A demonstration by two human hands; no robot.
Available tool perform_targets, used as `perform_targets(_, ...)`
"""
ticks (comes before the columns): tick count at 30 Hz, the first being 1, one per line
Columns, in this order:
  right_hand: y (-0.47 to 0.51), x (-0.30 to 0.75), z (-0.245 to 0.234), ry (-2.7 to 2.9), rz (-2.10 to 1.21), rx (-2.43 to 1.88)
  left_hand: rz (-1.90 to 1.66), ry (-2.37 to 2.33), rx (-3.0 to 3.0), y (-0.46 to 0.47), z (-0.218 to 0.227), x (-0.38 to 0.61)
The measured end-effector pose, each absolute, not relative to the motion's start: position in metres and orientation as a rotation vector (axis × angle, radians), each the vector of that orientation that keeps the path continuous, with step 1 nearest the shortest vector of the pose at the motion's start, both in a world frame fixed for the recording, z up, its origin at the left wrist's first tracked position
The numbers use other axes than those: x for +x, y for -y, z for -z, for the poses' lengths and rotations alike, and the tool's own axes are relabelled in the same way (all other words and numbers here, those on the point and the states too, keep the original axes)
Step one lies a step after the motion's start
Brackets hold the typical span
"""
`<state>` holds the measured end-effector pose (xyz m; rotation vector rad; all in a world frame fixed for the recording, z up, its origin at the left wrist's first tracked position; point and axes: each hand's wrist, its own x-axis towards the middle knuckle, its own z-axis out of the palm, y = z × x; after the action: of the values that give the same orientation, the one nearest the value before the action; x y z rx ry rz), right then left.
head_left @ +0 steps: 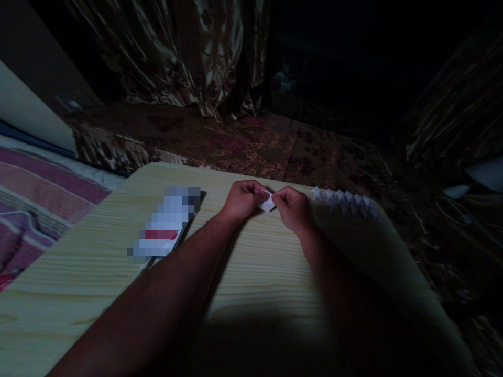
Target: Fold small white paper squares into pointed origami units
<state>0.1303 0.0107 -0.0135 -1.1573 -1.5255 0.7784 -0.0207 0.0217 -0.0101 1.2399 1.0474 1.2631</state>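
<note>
A small piece of white folded paper [268,204] is pinched between my two hands over the far part of the wooden table [267,262]. My left hand [244,201] grips its left side, thumb on top. At its right side, the fingers of my right hand [291,207] are closed on it. Parts of the paper are covered by my fingers. To the right of my right hand, several small white folded paper stars [346,201] lie in rows near the table's far right corner.
Left of my left forearm lies a blurred-out pale object [168,220] with a red band. A striped bedspread [47,199] borders the table's left side. Behind the table are a patterned cloth-covered ledge [243,141] and a shiny curtain [220,57]. A white cable [451,212] hangs at the right.
</note>
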Motion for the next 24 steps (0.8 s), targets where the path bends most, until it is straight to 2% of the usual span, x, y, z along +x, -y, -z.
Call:
perform_targets(19,-0.0114,0.1318,0.0133,1.523,-0.761,-1.155,-1.357,-1.057,1.267,-0.0200,0.0058,-0.0199)
perform_targets(24,-0.0131,0.1317,0.0137,1.495,-0.747,-1.172,-1.230,-1.049,1.392,-0.0178,0.0060,-0.0196)
